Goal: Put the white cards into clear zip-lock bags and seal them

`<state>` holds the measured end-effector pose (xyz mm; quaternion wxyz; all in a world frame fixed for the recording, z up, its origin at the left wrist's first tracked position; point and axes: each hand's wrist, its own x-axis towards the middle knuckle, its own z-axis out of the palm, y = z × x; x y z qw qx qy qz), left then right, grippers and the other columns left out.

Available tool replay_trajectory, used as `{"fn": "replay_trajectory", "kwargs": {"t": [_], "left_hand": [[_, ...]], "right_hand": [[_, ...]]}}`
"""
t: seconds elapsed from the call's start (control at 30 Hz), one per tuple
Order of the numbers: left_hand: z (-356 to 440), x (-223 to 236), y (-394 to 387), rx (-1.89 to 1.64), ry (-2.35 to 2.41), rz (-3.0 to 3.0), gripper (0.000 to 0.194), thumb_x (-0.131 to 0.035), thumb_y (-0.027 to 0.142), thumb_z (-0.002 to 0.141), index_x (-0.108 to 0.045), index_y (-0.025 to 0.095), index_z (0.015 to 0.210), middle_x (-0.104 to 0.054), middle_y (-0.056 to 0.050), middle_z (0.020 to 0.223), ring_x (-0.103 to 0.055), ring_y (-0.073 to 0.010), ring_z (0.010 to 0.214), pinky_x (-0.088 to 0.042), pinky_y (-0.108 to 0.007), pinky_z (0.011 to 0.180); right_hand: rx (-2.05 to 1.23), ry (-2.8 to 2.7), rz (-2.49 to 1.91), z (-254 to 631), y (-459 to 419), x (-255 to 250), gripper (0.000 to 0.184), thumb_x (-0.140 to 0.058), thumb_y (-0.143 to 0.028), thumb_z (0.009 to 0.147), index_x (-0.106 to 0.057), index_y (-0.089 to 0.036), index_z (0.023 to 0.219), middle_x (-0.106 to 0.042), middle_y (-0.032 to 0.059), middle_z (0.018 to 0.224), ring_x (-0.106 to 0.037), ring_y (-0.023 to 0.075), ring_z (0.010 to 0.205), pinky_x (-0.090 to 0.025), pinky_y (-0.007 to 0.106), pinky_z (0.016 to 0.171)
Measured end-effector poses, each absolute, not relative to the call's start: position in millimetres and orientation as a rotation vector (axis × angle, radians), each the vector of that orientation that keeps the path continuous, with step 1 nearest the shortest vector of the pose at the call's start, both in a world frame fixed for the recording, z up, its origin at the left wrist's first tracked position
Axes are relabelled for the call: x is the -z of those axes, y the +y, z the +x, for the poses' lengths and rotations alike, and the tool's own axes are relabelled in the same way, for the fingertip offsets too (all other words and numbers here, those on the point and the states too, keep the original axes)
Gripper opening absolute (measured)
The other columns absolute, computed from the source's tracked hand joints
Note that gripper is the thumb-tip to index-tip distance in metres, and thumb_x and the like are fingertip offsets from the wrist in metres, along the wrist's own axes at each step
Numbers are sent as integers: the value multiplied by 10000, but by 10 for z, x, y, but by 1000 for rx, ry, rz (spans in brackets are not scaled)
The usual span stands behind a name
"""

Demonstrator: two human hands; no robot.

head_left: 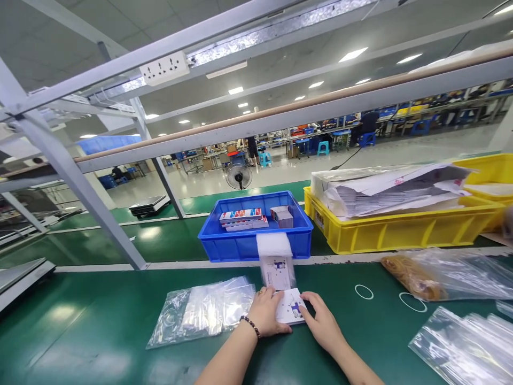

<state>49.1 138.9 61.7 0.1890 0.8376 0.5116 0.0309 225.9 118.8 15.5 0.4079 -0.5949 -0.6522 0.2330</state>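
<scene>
Left hand [264,314] and right hand [324,323], fingers parted, touch the left and right edges of the card stack [289,307] on the green bench [96,331], near side of blue bin [230,249]. Widest bench stretch: left of clear bag [170,321].

- Left hand [262,314], lower centre of the frame: palm down, fingers bent, thumb pointing right.
- Right hand [324,325]: thumb and forefinger parted, pointing upper left.
- Bare forearms [229,357] angle inward from the bottom edge.

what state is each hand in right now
Left hand: on the white rectangular purple-printed paper; grip can't be told.
Right hand: open, at the paper's right edge.
</scene>
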Motion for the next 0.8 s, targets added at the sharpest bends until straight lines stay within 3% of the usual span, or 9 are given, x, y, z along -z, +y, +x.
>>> {"fn": "replay_trajectory", "kwargs": {"t": [0.33,0.5,0.63,0.8], "left_hand": [[385,-689,1109,-288,1529,2486,742,-618,572,620,-430,193,1230,-433,-120,1299,-351,-310,1193,-166,-492,1055],[144,-840,876,-166,1794,2298,284,-445,356,807,-580,184,988,-594,-82,1065,-490,-236,1050,-354,-360,931],[-60,-843,939,-20,2011,2097,359,-283,293,866,-593,119,920,-646,-138,918,-583,-245,896,-423,-354,784],[-160,-757,1099,109,2007,1966,306,-429,264,795,-602,68,953,-648,-198,958,-595,-284,922,-427,-361,768]], "right_hand": [[-570,-1640,-1536,2275,1220,-113,320,-411,-412,701,-597,-200,852,-628,106,991,-601,229,960,-469,342,855],[-587,-1639,-1548,2285,1224,-118,296,-416,-411,709,-589,-219,854,-631,89,1003,-602,221,958,-475,342,840],[-601,-1631,-1551,2283,1220,-130,279,-435,-409,706,-587,-223,849,-627,86,1006,-599,230,950,-476,363,831],[-596,-1605,-1541,2287,1209,-154,287,-434,-409,711,-590,-214,853,-627,98,990,-594,246,936,-487,386,796]]}}
